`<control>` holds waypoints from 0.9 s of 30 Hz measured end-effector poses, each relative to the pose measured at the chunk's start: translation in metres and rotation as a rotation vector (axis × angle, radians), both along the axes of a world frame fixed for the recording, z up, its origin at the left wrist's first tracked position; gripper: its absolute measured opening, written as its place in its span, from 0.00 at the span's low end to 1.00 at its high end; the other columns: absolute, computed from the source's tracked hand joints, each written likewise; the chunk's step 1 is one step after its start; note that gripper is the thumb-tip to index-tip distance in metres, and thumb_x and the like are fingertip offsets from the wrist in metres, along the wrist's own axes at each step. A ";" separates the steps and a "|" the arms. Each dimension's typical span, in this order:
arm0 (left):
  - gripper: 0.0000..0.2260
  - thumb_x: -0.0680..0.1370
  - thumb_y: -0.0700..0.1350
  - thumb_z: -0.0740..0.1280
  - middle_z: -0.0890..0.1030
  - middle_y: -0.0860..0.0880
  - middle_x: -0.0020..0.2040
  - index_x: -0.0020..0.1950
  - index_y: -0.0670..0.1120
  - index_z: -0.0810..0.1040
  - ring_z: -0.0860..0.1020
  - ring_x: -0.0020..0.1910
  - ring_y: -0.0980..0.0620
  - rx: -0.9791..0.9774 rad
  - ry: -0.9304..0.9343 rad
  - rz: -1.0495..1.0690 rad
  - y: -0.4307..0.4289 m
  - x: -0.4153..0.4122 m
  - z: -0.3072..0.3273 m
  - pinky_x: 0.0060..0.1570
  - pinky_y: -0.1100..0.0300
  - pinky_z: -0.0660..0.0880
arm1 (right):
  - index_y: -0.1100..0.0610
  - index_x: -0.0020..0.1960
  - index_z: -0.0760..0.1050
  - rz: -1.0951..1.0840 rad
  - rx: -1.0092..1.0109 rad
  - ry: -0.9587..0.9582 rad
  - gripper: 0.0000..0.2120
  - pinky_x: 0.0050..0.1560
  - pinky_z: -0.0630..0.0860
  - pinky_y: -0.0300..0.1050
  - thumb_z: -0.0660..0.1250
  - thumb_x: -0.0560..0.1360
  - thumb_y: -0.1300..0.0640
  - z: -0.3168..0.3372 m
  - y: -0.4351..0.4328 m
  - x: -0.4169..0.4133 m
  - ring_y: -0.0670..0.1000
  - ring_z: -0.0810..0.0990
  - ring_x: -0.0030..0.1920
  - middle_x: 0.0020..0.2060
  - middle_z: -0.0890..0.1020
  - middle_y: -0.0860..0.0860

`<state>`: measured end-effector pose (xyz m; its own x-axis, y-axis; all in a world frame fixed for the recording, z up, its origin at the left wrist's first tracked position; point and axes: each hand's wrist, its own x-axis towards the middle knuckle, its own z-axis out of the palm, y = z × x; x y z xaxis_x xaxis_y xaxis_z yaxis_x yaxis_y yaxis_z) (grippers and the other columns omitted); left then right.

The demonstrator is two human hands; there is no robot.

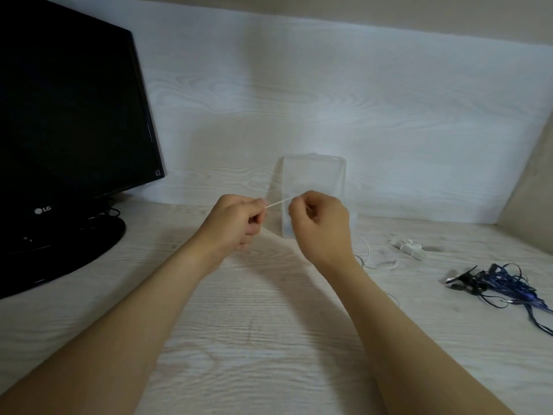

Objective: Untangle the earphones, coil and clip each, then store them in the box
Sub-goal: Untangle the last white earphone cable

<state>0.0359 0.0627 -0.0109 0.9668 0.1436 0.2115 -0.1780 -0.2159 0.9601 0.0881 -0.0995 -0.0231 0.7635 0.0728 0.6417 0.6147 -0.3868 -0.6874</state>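
A thin white earphone cable is stretched taut between my two hands above the desk. My left hand pinches one end with curled fingers, and my right hand pinches the other. More of the white cable trails on the desk behind my right wrist. A clear plastic box stands upright just behind my hands, partly hidden by them. A tangled blue and black earphone lies on the desk at the right. Small white clips lie near the box's right side.
A black monitor on a round stand fills the left side. The pale wood-grain desk meets a white back wall, and a beige side wall closes off the right.
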 end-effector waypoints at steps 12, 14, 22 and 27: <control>0.14 0.85 0.43 0.64 0.72 0.47 0.30 0.44 0.40 0.82 0.69 0.25 0.52 -0.009 0.047 -0.049 0.000 0.002 -0.003 0.44 0.46 0.76 | 0.45 0.62 0.75 -0.453 -0.040 0.085 0.13 0.38 0.70 0.50 0.53 0.86 0.52 -0.007 -0.011 0.018 0.56 0.78 0.42 0.41 0.82 0.50; 0.13 0.85 0.42 0.64 0.76 0.45 0.31 0.46 0.38 0.84 0.74 0.27 0.50 -0.003 0.055 -0.060 0.003 0.003 -0.004 0.52 0.36 0.77 | 0.47 0.60 0.76 -0.449 -0.012 0.079 0.13 0.39 0.71 0.51 0.53 0.86 0.53 -0.008 -0.011 0.021 0.56 0.78 0.42 0.40 0.82 0.50; 0.12 0.80 0.36 0.60 0.73 0.45 0.30 0.43 0.40 0.81 0.74 0.31 0.48 0.097 0.118 -0.109 0.006 0.006 -0.008 0.37 0.56 0.71 | 0.49 0.59 0.83 -0.534 -0.080 0.007 0.13 0.51 0.73 0.56 0.60 0.84 0.53 -0.013 -0.018 0.033 0.57 0.73 0.47 0.42 0.82 0.52; 0.13 0.85 0.40 0.58 0.68 0.50 0.31 0.43 0.43 0.77 0.63 0.30 0.54 -0.242 0.014 -0.152 0.000 0.013 -0.007 0.38 0.57 0.62 | 0.53 0.43 0.84 -0.408 -0.213 0.128 0.08 0.48 0.79 0.54 0.66 0.75 0.56 -0.017 -0.018 0.029 0.58 0.81 0.42 0.35 0.84 0.51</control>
